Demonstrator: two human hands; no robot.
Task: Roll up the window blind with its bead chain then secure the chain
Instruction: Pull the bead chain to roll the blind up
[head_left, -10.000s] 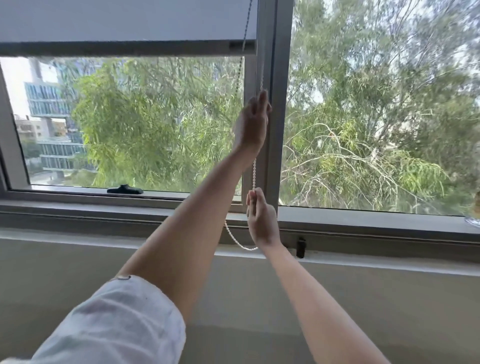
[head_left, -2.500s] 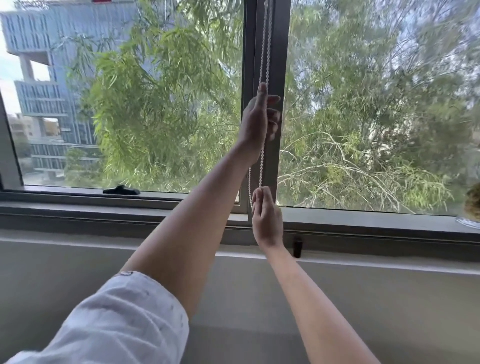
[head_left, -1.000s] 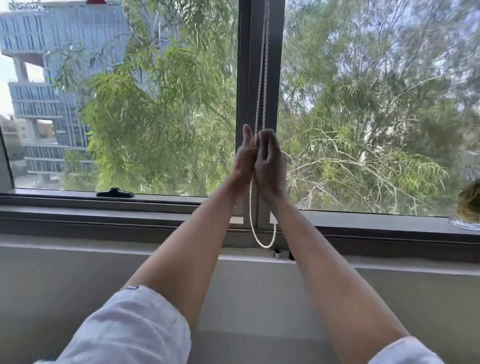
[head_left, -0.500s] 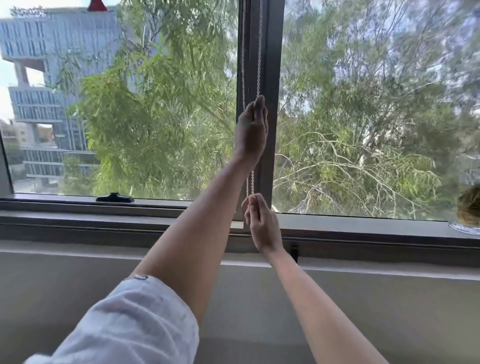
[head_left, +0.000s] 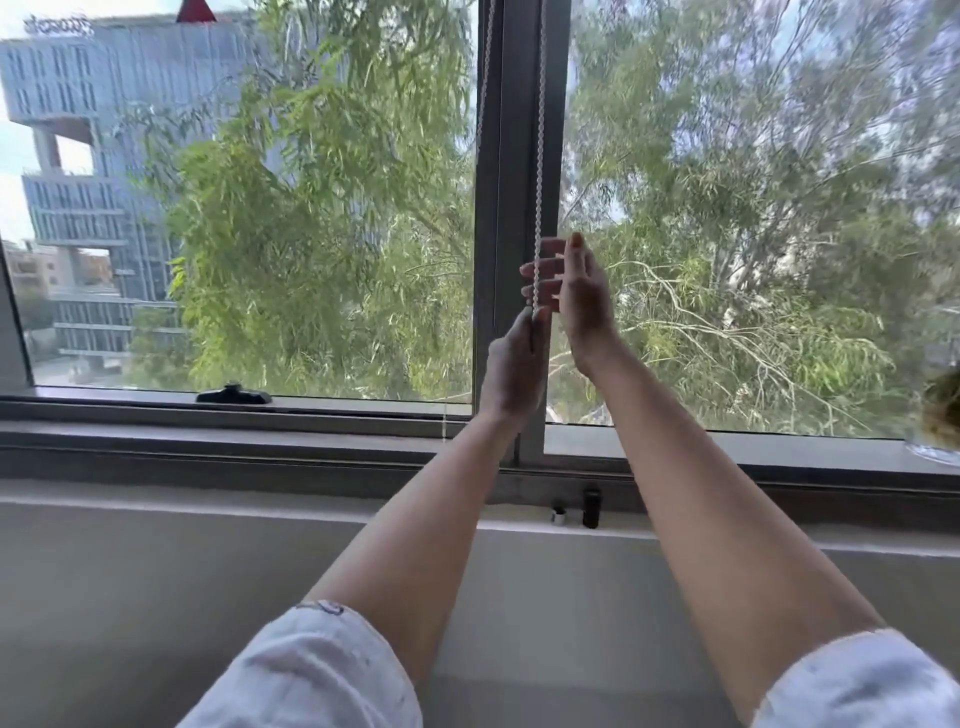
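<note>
I see a white bead chain (head_left: 539, 156) against the dark grey window frame (head_left: 514, 130), white sleeves (head_left: 311, 675) with faint speckling, a pale grey wall (head_left: 156, 571) below the sill, green foliage (head_left: 322, 234) outside, and a blue-grey building (head_left: 88, 130) far left.

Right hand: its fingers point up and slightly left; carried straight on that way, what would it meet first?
Probably the bead chain, already right beside the right hand, with the dark window post just behind it; depth is unclear.
</note>
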